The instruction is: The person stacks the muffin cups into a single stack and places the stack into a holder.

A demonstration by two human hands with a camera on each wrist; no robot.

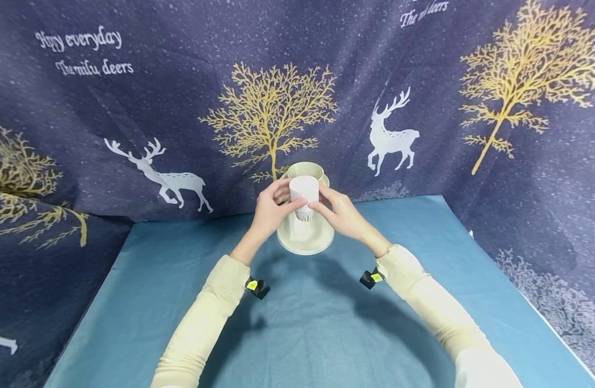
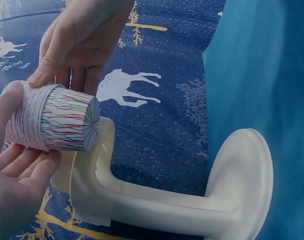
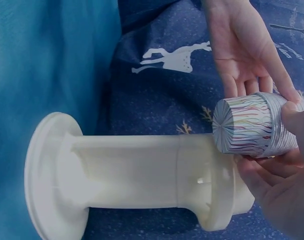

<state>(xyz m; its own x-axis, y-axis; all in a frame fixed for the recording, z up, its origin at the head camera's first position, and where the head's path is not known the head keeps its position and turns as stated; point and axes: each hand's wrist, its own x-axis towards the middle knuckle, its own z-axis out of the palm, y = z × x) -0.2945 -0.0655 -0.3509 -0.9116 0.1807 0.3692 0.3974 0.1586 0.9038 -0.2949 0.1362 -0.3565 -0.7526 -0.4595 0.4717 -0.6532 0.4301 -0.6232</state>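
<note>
Both hands hold a stack of nested paper cups [image 1: 304, 189] between them, in front of the upper part of a cream stand [image 1: 304, 247]. My left hand [image 1: 270, 210] grips the stack from the left, thumb along its near side. From the opposite side my right hand [image 1: 344, 215] grips it too, the two thumb tips almost meeting. Coloured wavy lines cover the outermost cup [image 2: 69, 119] in the left wrist view, and the rims are layered closely. In the right wrist view, the stand [image 3: 134, 170] shows a round base, a thick column and a ring-like top beside the cups.
A blue cloth [image 1: 302, 323] covers the table under the stand. Close behind hangs a dark blue curtain [image 1: 190, 108] printed with trees and deer. Each wrist carries a small black camera [image 1: 258, 288] near the sleeve cuff.
</note>
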